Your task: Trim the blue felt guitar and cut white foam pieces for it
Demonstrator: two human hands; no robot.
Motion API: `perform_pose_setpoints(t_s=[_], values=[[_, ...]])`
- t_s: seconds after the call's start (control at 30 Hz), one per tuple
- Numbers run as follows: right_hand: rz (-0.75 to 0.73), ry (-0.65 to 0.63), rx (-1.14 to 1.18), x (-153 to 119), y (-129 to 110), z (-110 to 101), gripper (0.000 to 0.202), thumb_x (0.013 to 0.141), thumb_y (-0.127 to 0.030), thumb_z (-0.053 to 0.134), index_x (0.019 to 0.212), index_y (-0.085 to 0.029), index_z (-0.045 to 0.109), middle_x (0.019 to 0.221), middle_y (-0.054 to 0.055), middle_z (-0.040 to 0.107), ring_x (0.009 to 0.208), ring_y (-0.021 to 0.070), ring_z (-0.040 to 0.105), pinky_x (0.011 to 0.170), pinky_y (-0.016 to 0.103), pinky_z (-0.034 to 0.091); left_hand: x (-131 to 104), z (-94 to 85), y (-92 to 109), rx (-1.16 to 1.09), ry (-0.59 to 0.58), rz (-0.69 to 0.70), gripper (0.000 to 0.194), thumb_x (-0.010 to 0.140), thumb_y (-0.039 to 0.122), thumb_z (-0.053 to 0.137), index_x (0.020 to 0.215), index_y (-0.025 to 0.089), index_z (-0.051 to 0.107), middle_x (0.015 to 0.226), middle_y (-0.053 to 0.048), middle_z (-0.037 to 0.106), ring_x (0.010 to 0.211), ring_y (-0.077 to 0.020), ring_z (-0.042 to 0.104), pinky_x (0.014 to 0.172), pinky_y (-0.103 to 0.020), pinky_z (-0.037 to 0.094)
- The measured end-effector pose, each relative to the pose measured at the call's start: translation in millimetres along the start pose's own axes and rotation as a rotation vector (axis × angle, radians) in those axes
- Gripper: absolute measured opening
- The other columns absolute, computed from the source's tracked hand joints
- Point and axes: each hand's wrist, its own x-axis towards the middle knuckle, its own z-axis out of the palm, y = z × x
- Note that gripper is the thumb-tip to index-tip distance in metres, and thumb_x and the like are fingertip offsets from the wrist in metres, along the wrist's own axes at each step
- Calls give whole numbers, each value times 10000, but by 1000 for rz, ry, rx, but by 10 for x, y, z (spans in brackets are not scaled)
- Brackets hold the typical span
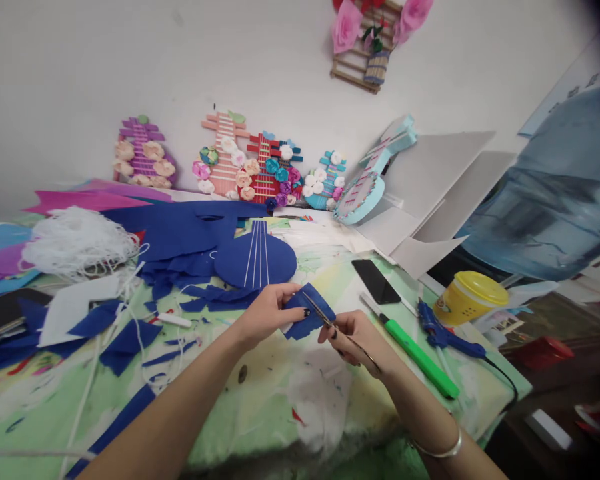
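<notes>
My left hand [271, 311] pinches a small piece of dark blue paper [305, 320] above the front middle of the table. Scissors [316, 305] are in my right hand [353, 339], their blades lying across the blue piece. The fingers of my right hand wrap round the handles. Behind my hands lies a blue guitar-like shape [280, 262] with white strings down its middle. Blue scraps [130, 345] are scattered left of my left hand.
A black phone [376, 281], a green cutter [420, 359], a blue glue gun [447, 337] and a yellow tub [470, 298] are on the right. White string [80, 243] is heaped at left. Decorated instrument shapes [265, 170] lean on the wall.
</notes>
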Motion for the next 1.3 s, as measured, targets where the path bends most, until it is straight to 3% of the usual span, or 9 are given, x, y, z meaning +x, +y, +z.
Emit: perform_pose_setpoints(t_s=[0.53, 1.1, 1.3], values=[[51, 31, -25, 45, 81, 26, 281, 691, -403, 639, 665, -135, 559, 378, -96, 348, 299, 25, 268, 303, 166, 178, -1, 14, -1, -30, 6, -12, 355, 688, 235, 653, 1020, 110, 648, 810, -75, 685, 699, -170, 624, 605, -257, 469], [106, 71, -94, 48, 63, 33, 204, 665, -343, 610, 620, -153, 547, 346, -95, 378, 267, 34, 304, 281, 159, 202, 1, 17, 5, -29, 9, -3, 343, 668, 239, 672, 988, 114, 662, 767, -64, 679, 679, -163, 616, 593, -251, 463], [104, 70, -121, 41, 67, 29, 202, 672, -334, 610, 607, -150, 559, 338, -92, 373, 268, 37, 303, 286, 165, 200, 6, 13, -25, -27, 16, -32, 356, 686, 231, 662, 1021, 114, 641, 840, -76, 684, 722, -170, 624, 617, -254, 471]])
